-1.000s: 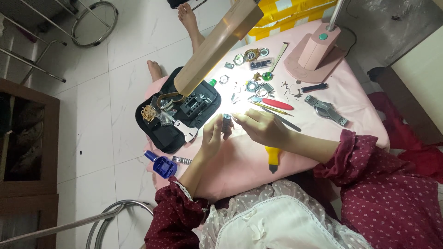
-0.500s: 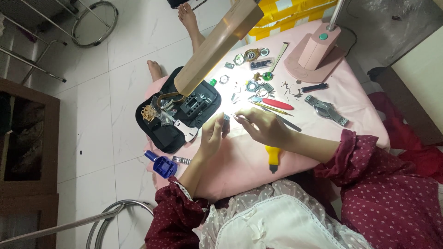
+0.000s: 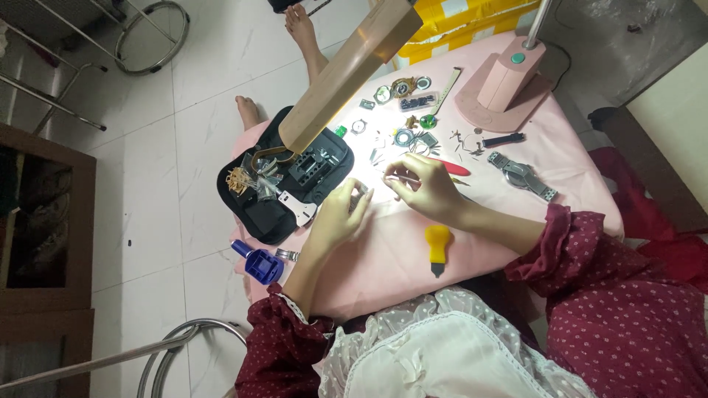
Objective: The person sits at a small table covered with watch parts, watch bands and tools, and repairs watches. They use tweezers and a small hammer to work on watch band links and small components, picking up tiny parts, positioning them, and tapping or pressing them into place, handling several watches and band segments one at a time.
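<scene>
Centrally, a small metal part (image 3: 361, 189), too tiny and glare-washed to identify, sits pinched at the fingertips of the left hand (image 3: 335, 217), over the brightly lit middle of the pink tabletop (image 3: 383, 258). Left hand: forearm comes up from the lower edge, wrist straight, fingers curled toward the thumb, grip clenched on the part. Right hand (image 3: 431, 193): comes in from the right, knuckles up, thumb and forefinger grasping a thin metal tool (image 3: 402, 177) whose tip points left at the part. Hands near each other, not touching.

Both sleeves maroon with small white dots, frilled cuffs.

Just below the right hand lies a yellow-handled tool (image 3: 437, 247), rounded top, dark short blade. Behind the hand, a red-handled tool (image 3: 451, 169), partly hidden. Left of the hands, a black zip case (image 3: 273, 214), open, soft-sided, holding brass-coloured and steel bits. A blue plastic tool (image 3: 258, 264) lies at the tabletop's left edge. Further back: scattered round watch parts (image 3: 402, 110), a steel link bracelet (image 3: 522, 175), and the pink base of a lamp (image 3: 501, 92), its long wood-toned head angled over the work.
</scene>
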